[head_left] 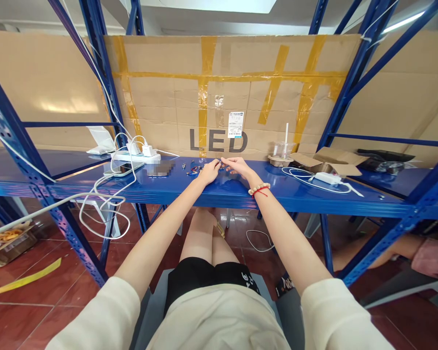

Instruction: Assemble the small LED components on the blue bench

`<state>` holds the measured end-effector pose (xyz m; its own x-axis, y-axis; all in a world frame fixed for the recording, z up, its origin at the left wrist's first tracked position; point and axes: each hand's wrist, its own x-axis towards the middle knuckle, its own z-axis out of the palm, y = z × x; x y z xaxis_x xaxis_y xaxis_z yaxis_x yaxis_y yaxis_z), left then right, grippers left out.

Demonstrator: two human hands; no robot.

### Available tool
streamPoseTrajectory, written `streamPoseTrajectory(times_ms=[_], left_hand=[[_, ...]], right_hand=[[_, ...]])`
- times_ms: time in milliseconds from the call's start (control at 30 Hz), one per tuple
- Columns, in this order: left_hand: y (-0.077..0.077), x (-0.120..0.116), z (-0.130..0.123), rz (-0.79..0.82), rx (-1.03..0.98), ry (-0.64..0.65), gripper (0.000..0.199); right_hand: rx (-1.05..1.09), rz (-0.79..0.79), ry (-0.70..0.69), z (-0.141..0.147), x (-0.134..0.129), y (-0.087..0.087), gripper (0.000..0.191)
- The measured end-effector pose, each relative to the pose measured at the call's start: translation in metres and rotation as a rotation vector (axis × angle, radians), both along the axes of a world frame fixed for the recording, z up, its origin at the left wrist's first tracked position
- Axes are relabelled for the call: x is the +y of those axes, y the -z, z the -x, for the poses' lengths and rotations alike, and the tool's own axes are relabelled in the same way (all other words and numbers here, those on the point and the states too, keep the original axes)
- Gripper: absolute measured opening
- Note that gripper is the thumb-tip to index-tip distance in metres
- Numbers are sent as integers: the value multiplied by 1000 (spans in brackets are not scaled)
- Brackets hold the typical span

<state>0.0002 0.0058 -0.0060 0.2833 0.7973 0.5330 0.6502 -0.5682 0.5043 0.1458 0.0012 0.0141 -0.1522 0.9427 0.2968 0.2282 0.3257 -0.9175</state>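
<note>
My left hand [209, 172] is over the blue shelf top [190, 194], its fingers pinched together. My right hand [238, 167] comes in from the other side, thumb and forefinger closed at the left fingertips, with the other fingers looser. Whatever is between the fingertips is too small to name. Several small loose parts [194, 170], some blue and some metallic, lie just left of my left hand. A beaded bracelet with a red string [259, 188] circles my right wrist.
At the left are a white power strip [142, 157], a phone [123, 169] and tangled white cables [107, 194]. To the right stand a clear cup with a straw [282, 149], a white adapter [327, 178] and an open cardboard box [336, 160]. Cardboard [160, 112] walls the back; blue posts [105, 82] flank it.
</note>
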Motion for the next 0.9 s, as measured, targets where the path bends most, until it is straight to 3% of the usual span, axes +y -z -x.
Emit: streamPoseTrajectory(times_ms=[533, 667, 900], left_hand=[[-1, -4, 2, -46, 97, 98, 21], [-2, -4, 0, -40, 108, 164, 20], [-1, -2, 0, -26, 58, 90, 26]], right_hand=[[-129, 42, 81, -5, 1, 0, 41], [-79, 35, 23, 1, -2, 0, 41], [-30, -1, -77, 1, -1, 2, 38]])
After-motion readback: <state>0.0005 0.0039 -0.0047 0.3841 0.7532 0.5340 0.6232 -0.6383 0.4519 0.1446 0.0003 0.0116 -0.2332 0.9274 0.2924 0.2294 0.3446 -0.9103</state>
